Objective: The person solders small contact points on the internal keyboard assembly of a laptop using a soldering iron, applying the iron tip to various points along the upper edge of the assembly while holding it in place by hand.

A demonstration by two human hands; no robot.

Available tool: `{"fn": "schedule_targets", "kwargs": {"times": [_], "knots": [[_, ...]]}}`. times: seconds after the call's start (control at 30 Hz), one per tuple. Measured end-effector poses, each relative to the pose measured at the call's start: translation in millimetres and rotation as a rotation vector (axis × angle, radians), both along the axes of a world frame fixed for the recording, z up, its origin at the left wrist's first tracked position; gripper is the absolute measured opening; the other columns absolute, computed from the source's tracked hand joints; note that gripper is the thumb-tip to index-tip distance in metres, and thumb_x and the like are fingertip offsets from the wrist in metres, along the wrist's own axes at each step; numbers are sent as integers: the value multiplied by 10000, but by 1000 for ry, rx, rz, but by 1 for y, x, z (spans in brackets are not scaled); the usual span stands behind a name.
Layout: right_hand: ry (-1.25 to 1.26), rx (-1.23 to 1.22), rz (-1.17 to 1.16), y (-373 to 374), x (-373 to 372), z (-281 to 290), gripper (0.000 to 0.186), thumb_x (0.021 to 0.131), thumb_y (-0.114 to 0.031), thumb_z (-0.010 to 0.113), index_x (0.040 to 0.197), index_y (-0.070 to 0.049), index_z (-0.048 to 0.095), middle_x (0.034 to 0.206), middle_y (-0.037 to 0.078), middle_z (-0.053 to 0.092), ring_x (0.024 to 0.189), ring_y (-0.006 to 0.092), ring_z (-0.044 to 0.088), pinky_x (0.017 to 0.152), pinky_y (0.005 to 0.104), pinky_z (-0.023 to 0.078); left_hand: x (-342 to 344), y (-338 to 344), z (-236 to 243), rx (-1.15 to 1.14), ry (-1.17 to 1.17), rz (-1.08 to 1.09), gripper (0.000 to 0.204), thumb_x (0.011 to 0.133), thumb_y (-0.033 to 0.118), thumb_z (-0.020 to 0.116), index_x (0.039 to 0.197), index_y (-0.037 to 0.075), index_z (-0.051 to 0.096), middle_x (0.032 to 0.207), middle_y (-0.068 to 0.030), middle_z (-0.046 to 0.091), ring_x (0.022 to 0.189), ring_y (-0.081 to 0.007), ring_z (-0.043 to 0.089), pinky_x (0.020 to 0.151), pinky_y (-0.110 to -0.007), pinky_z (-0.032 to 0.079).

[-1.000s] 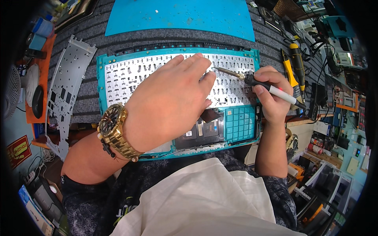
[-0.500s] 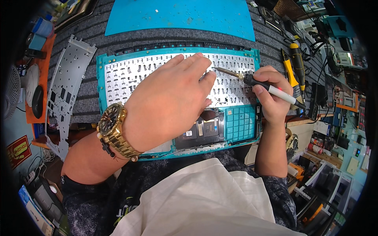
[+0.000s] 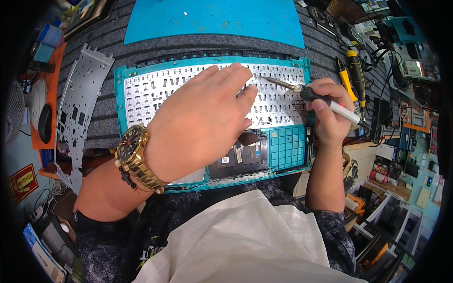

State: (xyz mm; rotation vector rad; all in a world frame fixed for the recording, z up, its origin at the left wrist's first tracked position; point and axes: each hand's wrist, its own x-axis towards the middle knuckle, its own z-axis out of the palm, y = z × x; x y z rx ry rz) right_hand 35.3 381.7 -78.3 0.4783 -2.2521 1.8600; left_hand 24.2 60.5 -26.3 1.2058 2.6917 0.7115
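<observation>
A teal laptop palm-rest case (image 3: 121, 94) lies inner side up in front of me. The silver keyboard back plate (image 3: 278, 106), full of small cutouts, sits in its upper part. My left hand (image 3: 207, 106) rests spread and flat over the middle of the plate, hiding much of it. Between the fingers and thumb of my right hand (image 3: 331, 106) is a soldering iron (image 3: 342, 111) with a black grip and white handle. Its metal tip points left, over the plate's upper right part. Whether the tip touches the plate I cannot tell. A black touchpad assembly (image 3: 239, 159) shows below my left hand.
A perforated silver metal plate (image 3: 78, 108) lies at the left. Beyond the case is a blue mat (image 3: 212, 23) on the ribbed grey bench cover (image 3: 101, 125). A yellow-black cutter (image 3: 346, 82) and screwdriver (image 3: 356, 75) lie right of the case. A fan (image 3: 14, 108) stands far left.
My right hand has drawn the soldering iron slightly to the right, its tip now farther from my left fingers. My left hand stays in place on the plate.
</observation>
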Motion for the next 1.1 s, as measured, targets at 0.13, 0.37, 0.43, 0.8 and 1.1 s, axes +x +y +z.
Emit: {"fn": "schedule_targets", "kwargs": {"times": [0.13, 0.37, 0.43, 0.8, 1.1], "knots": [[18, -283, -21, 0, -3, -3, 248, 969, -30, 727, 1197, 58, 687, 1072, 156, 694, 872, 197, 636, 845, 351, 537, 0, 0, -5, 55, 78, -24, 508, 902, 130, 851, 1353, -36, 683, 1482, -197, 616, 1364, -394, 634, 1186, -493, 528], [44, -406, -117, 4, -6, -3, 253, 1022, -52, 671, 1249, 59, 660, 989, 166, 696, 833, 209, 617, 863, 386, 532, -1, 0, -2, -49, 129, -61, 498, 918, 153, 836, 1352, -42, 687, 1486, -179, 624, 1400, -387, 615, 1205, -505, 505], [44, -406, -119, 5, -6, -3, 253, 1023, -49, 669, 1251, 59, 660, 979, 170, 699, 833, 209, 617, 864, 387, 532, -5, -1, -2, -70, 108, -98, 487, 921, 160, 830, 1345, -39, 698, 1500, -177, 625, 1415, -386, 606, 1196, -505, 502], [48, -424, -140, 8, -7, -4, 247, 1030, -39, 663, 1254, 64, 666, 985, 160, 710, 829, 204, 631, 873, 392, 551, -2, 0, -10, 82, 158, -62, 501, 893, 144, 848, 1321, -67, 695, 1545, -189, 590, 1364, -392, 624, 1147, -491, 532], [53, -431, -167, 9, -8, -3, 236, 1034, -35, 664, 1248, 64, 673, 980, 142, 695, 825, 203, 631, 874, 399, 561, -3, 0, -7, -26, 143, -92, 489, 903, 176, 850, 1328, -22, 710, 1465, -143, 651, 1398, -375, 615, 1163, -486, 521]]}}
